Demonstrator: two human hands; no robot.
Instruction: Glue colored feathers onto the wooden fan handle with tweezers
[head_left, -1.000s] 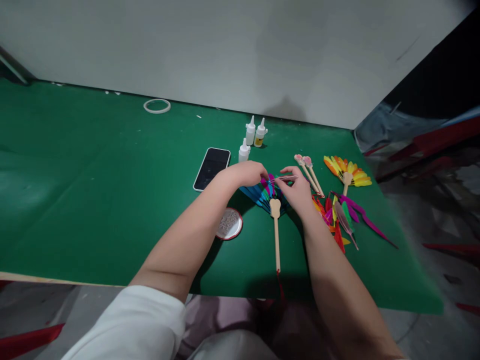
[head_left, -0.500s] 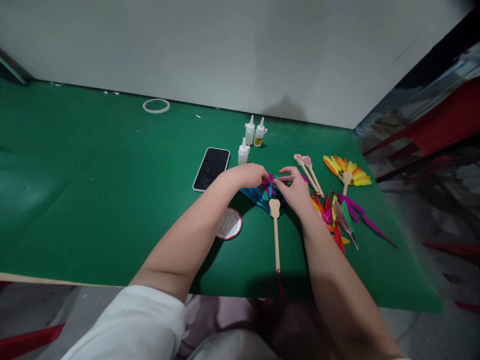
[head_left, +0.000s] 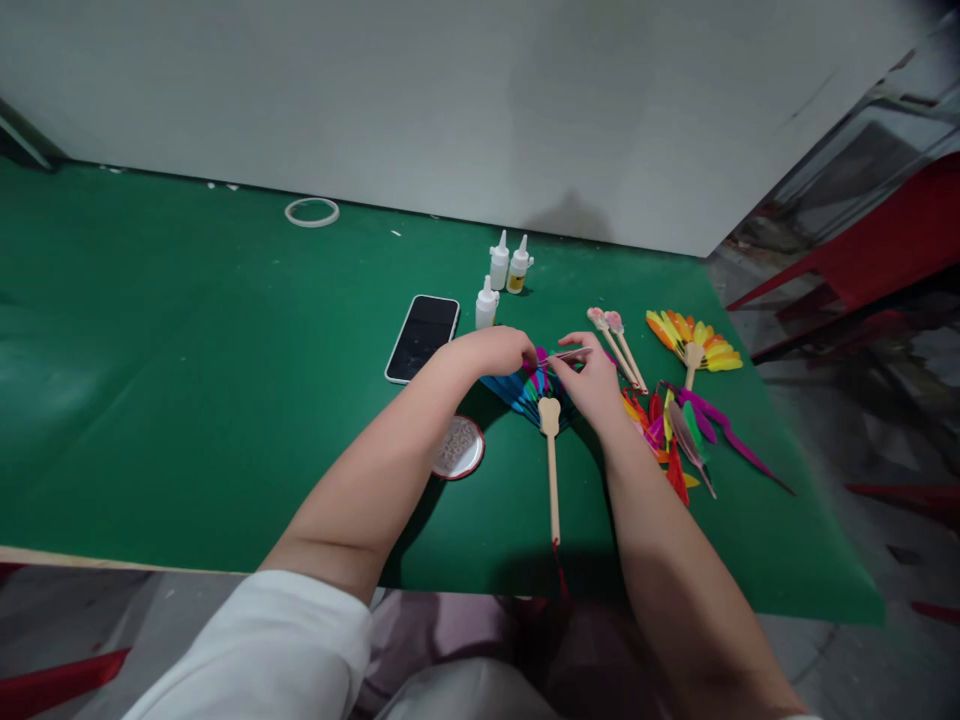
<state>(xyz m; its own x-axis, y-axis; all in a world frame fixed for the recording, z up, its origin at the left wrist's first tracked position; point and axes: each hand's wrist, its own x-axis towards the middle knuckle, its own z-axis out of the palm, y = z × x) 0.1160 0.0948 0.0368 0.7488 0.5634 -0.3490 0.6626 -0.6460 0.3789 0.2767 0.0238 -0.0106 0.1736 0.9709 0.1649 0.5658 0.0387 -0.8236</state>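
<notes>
Right of centre, a feather fan (head_left: pixel 550 415) with smooth wooden handle (head_left: pixel 553 490); over its blue feathers (head_left: pixel 508 390) the left hand (head_left: pixel 501 351) curls, grip hidden; the right hand (head_left: pixel 595 383) pinches a slim pinkish object (head_left: pixel 574 354); above centre, three white plastic bottles (head_left: pixel 486 306), one yellow label (head_left: pixel 517 283) unreadable

The large dark shape at the upper right has cleared away, baring more of a red chair (head_left: pixel 896 240).

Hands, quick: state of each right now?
Left hand: curled over the blue-feathered fan; grip cannot be told.
Right hand: closed, holding a slim pinkish object.
</notes>
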